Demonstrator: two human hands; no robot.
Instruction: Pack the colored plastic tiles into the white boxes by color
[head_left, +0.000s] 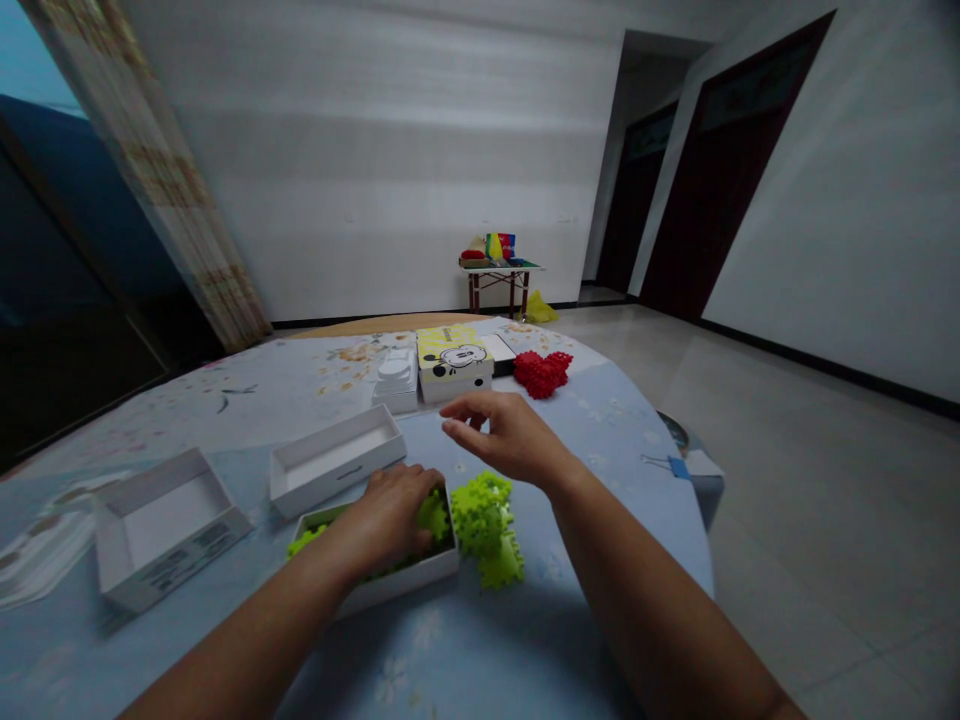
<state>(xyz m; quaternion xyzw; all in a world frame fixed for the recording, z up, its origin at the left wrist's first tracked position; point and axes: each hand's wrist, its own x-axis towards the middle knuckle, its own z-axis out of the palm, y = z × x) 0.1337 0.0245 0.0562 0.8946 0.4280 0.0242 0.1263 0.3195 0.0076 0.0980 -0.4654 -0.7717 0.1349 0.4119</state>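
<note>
My left hand [394, 510] reaches down into a white box [409, 578] that holds green interlocking plastic pieces [306, 538]. Its fingers and thumb curl around a green toothed piece [433, 514] at the box's right end; the palm hides much of what lies beneath. Just right of the box, a cluster of joined green pieces [484, 520] rests on the tablecloth. Above and beyond that cluster hovers my right hand [502, 432], thumb and fingers apart, with nothing in it.
On the blue floral tablecloth [600, 560] are a box lid [337, 460], another open white box [169, 520], a yellow cartoon box [454, 365], a white box [395, 380] and a red interlocked heart [541, 373]. A stool [705, 480] stands beyond the table's right edge.
</note>
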